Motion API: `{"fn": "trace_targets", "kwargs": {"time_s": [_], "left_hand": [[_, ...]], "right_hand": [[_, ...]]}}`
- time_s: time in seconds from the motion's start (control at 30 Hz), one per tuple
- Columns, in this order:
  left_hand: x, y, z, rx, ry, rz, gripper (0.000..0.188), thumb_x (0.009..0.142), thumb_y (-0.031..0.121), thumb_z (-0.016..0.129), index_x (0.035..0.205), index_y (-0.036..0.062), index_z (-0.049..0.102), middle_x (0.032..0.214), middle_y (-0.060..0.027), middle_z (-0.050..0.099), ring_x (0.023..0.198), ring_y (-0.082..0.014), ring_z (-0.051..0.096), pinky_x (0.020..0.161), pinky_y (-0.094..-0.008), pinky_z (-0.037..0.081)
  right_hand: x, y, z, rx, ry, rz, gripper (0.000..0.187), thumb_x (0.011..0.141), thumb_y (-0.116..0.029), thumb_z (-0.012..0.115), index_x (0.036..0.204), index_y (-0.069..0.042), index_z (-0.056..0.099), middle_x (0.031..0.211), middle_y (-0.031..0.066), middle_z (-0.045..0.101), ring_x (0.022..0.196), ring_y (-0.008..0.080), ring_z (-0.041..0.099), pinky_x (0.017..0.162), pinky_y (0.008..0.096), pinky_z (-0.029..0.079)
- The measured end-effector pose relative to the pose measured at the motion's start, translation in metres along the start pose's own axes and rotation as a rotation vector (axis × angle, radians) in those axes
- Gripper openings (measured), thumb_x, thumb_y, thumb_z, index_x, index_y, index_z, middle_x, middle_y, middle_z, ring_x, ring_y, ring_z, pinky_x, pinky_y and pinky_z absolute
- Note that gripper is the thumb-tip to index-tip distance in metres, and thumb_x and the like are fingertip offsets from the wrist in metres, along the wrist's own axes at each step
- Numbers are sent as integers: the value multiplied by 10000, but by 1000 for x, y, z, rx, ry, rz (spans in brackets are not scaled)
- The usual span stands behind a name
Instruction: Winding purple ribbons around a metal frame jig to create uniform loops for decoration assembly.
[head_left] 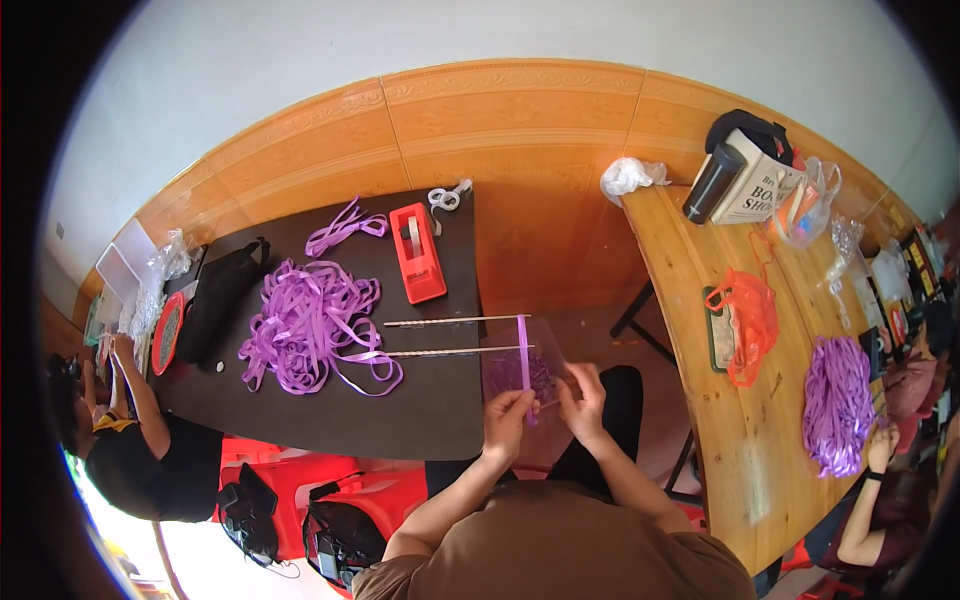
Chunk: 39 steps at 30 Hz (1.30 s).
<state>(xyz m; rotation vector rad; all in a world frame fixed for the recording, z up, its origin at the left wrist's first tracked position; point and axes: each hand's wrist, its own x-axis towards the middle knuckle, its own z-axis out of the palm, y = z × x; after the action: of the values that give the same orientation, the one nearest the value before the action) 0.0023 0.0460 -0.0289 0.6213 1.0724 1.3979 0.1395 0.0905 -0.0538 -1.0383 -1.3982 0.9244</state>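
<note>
Purple ribbon (523,345): lies across two rods (450,321) jutting off the dark table (390,430), seemingly for working room. Left hand (507,420): pinches ribbon below, apparently for tautness; right hand (583,402): half-curled alongside, hold unclear.

Printed lettering stands on the pale tote bag (760,182) at the far end of the wooden table (750,450), on the person's right. The dark letters run in stacked lines across its front, tilted with the bag: smaller type on top, big bold capitals below (the line ends, towards the right, are hard to make out).
</note>
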Motion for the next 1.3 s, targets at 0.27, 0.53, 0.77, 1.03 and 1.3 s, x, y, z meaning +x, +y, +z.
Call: {"fn": "trace_targets", "kwargs": {"time_s": [0.27,0.53,0.77,1.03,1.3], "left_hand": [[-26,16,7,-96,-85,-30,159,905,125,554,855,-14,615,761,-71,627,689,-122,560,682,-240,440],[-54,27,7,-40,-113,-83,167,910,144,561,899,-7,632,768,-48,634,683,-86,562,668,-211,454],[-63,38,7,-56,-226,-180,205,933,138,513,972,-14,645,807,-63,659,693,-95,589,639,-216,465],[-51,39,3,-59,-322,-94,214,926,104,503,1056,-25,613,865,-75,654,715,-97,582,648,-212,458],[11,10,7,-15,-23,-22,222,887,71,522,1075,-16,602,859,-65,653,704,-96,575,658,-207,450]], "right_hand": [[44,-48,0,-703,-215,-1080,386,655,-119,612,1039,-113,654,893,63,535,664,168,535,546,289,397],[49,-71,8,-699,-176,-1174,393,629,-144,768,997,-60,658,835,32,521,579,135,492,494,257,344],[59,-92,9,-680,-159,-1139,379,643,-114,741,996,-23,637,797,37,513,573,149,500,465,274,348],[90,-112,18,-464,-177,-816,221,662,-2,695,872,-16,627,689,70,535,546,216,518,483,316,395],[162,-88,24,13,-451,-177,231,834,-89,645,650,23,563,575,-18,450,549,46,373,480,243,304]]}}
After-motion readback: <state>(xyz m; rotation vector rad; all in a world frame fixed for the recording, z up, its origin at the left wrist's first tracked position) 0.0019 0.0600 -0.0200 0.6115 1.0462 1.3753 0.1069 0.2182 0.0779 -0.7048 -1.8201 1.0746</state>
